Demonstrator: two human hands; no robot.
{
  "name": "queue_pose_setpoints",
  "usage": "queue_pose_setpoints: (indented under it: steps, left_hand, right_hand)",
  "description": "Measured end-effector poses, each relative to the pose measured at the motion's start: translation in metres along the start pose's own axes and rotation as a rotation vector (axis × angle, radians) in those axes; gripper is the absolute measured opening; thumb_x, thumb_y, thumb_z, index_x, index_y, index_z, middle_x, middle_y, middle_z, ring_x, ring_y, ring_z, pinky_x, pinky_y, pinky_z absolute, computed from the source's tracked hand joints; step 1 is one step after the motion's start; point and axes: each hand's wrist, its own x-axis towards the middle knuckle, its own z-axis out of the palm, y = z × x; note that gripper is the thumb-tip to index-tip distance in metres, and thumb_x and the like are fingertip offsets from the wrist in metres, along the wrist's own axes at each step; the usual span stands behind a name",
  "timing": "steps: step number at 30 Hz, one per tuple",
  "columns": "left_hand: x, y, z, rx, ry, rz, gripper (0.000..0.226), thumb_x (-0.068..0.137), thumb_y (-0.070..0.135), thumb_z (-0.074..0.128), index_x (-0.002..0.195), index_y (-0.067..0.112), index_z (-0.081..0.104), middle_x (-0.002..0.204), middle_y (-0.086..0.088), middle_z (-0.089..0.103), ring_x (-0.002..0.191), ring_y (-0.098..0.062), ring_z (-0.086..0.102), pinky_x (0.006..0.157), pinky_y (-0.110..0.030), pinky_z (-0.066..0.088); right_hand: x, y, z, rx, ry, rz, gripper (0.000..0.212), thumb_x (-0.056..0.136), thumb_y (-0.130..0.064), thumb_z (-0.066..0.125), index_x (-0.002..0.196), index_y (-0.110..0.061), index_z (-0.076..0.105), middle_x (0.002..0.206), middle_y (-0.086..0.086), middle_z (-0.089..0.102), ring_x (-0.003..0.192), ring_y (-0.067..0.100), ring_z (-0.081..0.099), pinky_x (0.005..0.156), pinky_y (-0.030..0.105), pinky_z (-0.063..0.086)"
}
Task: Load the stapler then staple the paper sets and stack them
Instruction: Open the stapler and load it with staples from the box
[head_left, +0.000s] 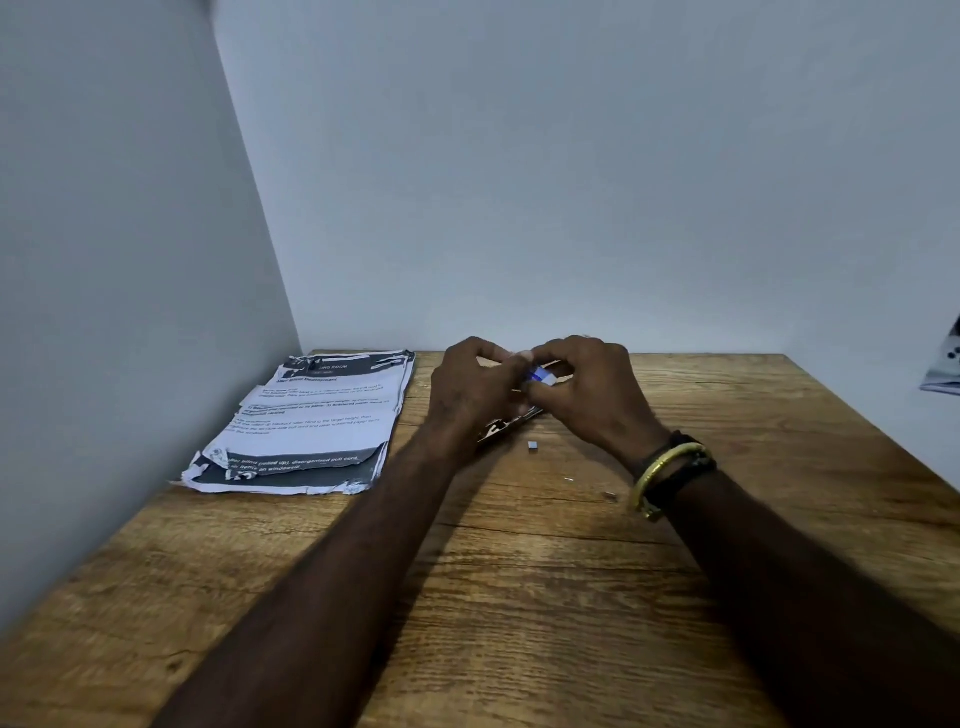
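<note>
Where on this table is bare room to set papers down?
Free: bare wood from the right hand to the right table edge, and the near strip before the papers. Crowded: centre, where left hand meets it over the stapler, loose staples beside.

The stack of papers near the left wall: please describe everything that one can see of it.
The stack of papers is several white sheets with black text and dark grey bands at the far and near ends. The edges look torn and ragged, most at the near end, and the sheets are slightly out of line. It lies flat on the wooden table, in the far left corner beside the wall. No hand touches it; the left hand is to its right, apart.
</note>
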Motion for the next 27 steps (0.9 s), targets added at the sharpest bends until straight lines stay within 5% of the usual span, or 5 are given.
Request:
queue_pose_setpoints:
  steps: [6, 14, 22, 27]
  left_hand:
    - [0.002, -0.001, -0.006, -0.226, -0.037, -0.113, 0.031, 0.083, 0.001, 0.081, 0.103, 0.002, 0.057, 0.07, -0.013, 0.074, 0.052, -0.017, 0.072, 0.05, -0.024, 0.058]
    - [0.006, -0.005, -0.008, -0.306, -0.021, -0.157, 0.033, 0.086, 0.002, 0.077, 0.112, -0.013, 0.063, 0.08, -0.02, 0.075, 0.062, -0.021, 0.074, 0.06, -0.024, 0.064]
    - [0.014, -0.004, -0.015, -0.366, 0.019, -0.186, 0.013, 0.085, -0.004, 0.075, 0.084, -0.001, 0.062, 0.078, -0.02, 0.072, 0.061, -0.022, 0.072, 0.064, -0.027, 0.065]
    - [0.016, -0.005, -0.016, -0.351, 0.013, -0.189, 0.017, 0.085, -0.004, 0.075, 0.078, 0.001, 0.061, 0.083, -0.022, 0.072, 0.067, -0.026, 0.072, 0.071, -0.032, 0.064]
  right_hand:
    - [-0.001, 0.0, -0.001, 0.081, 0.001, 0.014, 0.027, 0.07, -0.008, 0.084, 0.093, -0.021, 0.078, 0.097, -0.005, 0.074, 0.08, 0.002, 0.07, 0.071, 0.0, 0.045]
    - [-0.002, 0.013, -0.003, 0.143, 0.025, -0.038, 0.022, 0.071, -0.022, 0.092, 0.09, -0.023, 0.081, 0.084, -0.016, 0.073, 0.077, -0.006, 0.071, 0.07, 0.006, 0.05]
    - [-0.004, 0.019, -0.005, 0.2, 0.024, -0.032, 0.015, 0.074, -0.019, 0.089, 0.084, -0.016, 0.079, 0.084, -0.005, 0.078, 0.078, 0.008, 0.076, 0.074, 0.032, 0.064]
    - [-0.003, 0.019, -0.005, 0.165, 0.055, -0.004, 0.011, 0.084, -0.025, 0.082, 0.078, -0.016, 0.08, 0.072, -0.007, 0.076, 0.066, 0.004, 0.071, 0.062, 0.025, 0.058]
